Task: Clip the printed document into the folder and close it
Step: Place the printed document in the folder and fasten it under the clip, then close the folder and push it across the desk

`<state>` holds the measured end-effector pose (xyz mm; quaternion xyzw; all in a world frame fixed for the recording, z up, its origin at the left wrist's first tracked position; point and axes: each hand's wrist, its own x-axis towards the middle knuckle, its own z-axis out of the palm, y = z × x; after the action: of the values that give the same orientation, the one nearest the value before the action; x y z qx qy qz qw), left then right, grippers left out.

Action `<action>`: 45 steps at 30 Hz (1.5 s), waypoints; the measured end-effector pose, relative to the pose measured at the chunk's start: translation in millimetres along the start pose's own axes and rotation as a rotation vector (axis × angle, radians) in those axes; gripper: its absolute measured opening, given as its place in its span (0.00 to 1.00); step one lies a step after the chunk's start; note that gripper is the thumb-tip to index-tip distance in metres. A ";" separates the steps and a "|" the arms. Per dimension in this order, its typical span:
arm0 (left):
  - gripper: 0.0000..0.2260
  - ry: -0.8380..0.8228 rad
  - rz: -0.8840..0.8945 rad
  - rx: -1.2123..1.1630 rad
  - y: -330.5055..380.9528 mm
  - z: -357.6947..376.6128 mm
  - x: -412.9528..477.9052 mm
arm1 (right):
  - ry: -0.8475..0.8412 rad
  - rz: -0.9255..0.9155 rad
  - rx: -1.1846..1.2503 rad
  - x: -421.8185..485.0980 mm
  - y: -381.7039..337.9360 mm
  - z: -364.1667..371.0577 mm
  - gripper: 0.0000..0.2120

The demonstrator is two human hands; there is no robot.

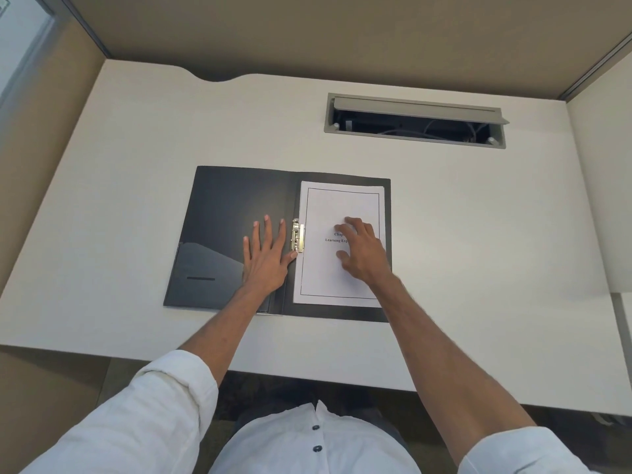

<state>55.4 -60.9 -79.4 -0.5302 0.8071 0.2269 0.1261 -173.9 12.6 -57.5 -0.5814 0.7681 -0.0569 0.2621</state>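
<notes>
A black folder (pixel 222 206) lies open flat on the white desk. The white printed document (pixel 328 206) rests on the folder's right half, its left edge against the brass clip (pixel 297 235) at the spine. My left hand (pixel 265 258) lies flat on the folder's left inner cover, fingers spread, thumb tip touching the foot of the clip. My right hand (pixel 362 254) presses on the middle of the document with bent, spread fingers and hides part of the printed title.
The white desk (pixel 136 138) is enclosed by tan partition walls. An open grey cable hatch (pixel 415 119) with wires inside sits at the back right. The desk's front edge runs just below the folder, above my lap.
</notes>
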 end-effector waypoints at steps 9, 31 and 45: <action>0.35 -0.012 0.027 -0.031 -5.5 -4.0 -0.8 | 0.003 -0.006 -0.004 -3.5 -0.8 -2.1 0.28; 0.29 0.359 -0.490 -0.471 -148.1 -54.9 -38.9 | 0.070 -0.304 -0.039 1.6 -119.5 46.6 0.30; 0.17 0.499 -0.334 -0.699 -149.8 -119.0 -61.1 | -0.019 -0.239 0.109 -0.3 -157.0 60.7 0.34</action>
<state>221.5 -121.7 15.9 -0.7022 0.5913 0.3275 -0.2237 -9.8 -23.8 -47.7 -0.6543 0.6866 -0.1242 0.2918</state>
